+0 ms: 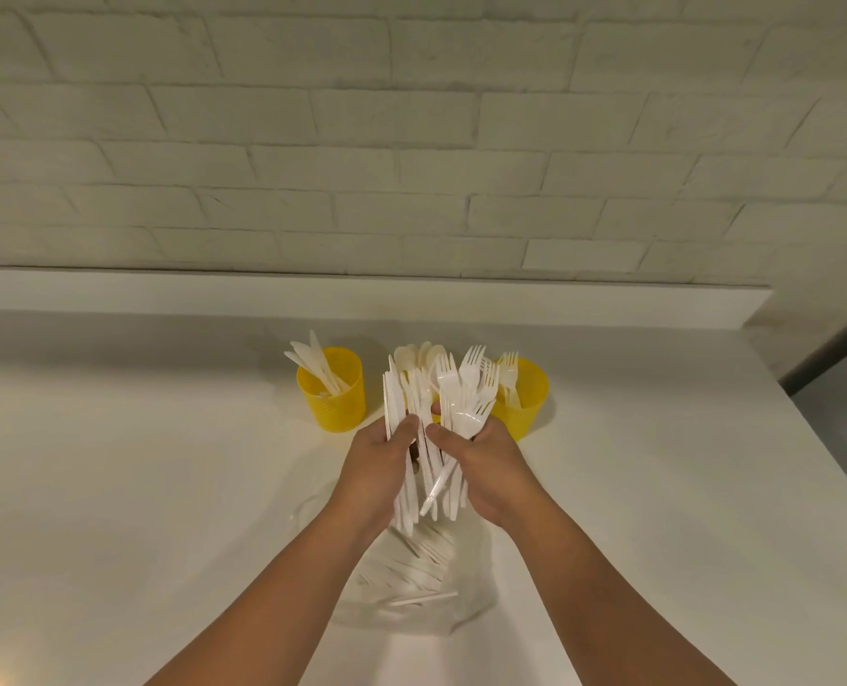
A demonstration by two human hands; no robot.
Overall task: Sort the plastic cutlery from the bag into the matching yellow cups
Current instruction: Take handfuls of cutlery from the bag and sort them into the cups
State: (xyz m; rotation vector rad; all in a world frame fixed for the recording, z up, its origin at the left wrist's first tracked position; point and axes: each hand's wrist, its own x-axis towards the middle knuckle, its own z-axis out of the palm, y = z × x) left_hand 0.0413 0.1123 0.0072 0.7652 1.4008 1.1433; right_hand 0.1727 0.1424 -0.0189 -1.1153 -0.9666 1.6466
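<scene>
White desk (pixel 114 487) below a brick wall (pixel 411 141). Nearest the person lies the clear bag (pixel 411 606), loose cutlery inside. Beyond it stand the yellow knife cup (pixel 332 403) and fork cup (pixel 523 408); spoons (pixel 419 354) show between them, their cup hidden. The left hand (pixel 376 467) and right hand (pixel 480 462), fingers curled tight, share one mixed bundle (pixel 441 403) held upright above the bag. Advisable: fan the bundle and draw out one type at a time, handles downward.
</scene>
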